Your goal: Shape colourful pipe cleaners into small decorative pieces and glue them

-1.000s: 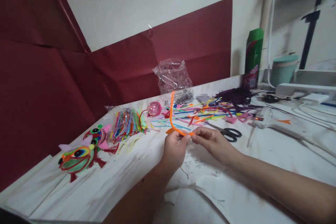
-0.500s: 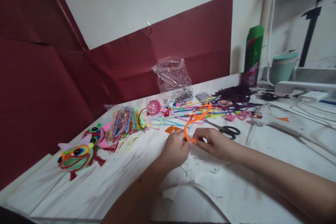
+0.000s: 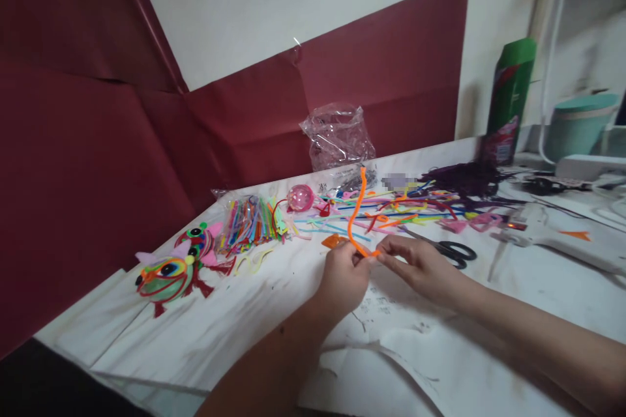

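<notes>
Right of centre, the left hand (image 3: 345, 281) and right hand (image 3: 419, 266) pinch an orange pipe cleaner (image 3: 357, 214), while a clear bag (image 3: 222, 195) left of centre contains multicoloured stems (image 3: 252, 223).

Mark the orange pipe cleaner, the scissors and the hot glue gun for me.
Orange pipe cleaner (image 3: 357, 204): head view, on its raised length.
Scissors (image 3: 443, 245): head view, on the black handles near the blades.
Hot glue gun (image 3: 552, 240): head view, on its white body.

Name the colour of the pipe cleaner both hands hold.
The pipe cleaner is orange, clearest in the head view.
</notes>
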A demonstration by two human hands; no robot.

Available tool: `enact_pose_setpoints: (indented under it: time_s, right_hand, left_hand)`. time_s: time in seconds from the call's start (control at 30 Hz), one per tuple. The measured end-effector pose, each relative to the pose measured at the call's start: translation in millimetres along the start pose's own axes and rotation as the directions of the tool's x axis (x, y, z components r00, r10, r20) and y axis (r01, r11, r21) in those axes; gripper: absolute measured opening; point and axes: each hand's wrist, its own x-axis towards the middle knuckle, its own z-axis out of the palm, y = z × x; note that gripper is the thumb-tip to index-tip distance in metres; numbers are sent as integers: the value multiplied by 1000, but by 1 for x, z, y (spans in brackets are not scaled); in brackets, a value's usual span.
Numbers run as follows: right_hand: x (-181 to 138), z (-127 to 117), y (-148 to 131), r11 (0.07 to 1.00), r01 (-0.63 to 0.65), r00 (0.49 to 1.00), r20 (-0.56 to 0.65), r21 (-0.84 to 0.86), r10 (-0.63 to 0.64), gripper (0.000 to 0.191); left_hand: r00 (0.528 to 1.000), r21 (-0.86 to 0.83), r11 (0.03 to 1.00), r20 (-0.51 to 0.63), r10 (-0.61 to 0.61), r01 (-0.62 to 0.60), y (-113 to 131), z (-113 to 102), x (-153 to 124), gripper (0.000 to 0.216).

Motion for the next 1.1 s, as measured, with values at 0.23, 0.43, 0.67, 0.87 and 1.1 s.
enact_pose_setpoints:
  time_s: [0.23,0.43,0.67,0.87,1.1]
  right_hand:
    - [-2,0,10,906,244,966,163,-344,-198,19]
    - [1,-3,3,999,29,994,106,-26,-26,20]
    - [1,5,-9,911,-149,984,-34,385,175,31]
    - [-2,8,-7,958,-85,985,-123,273,122,29]
    - [1,-5,-3,995,36,999,-9,94,-36,20]
  left_hand:
    - [968,410,889,218,122,-205,0,-3,-2,11]
    - [993,102,994,110,35,-47,2,-8,2,6]
    - [995,-366,930,-90,-52,16,5,-1,0,7]
    - [996,-304,952,-65,-63,41,3,1,-1,6]
    - [990,-295,945,54,-128,138,4,-4,5,7]
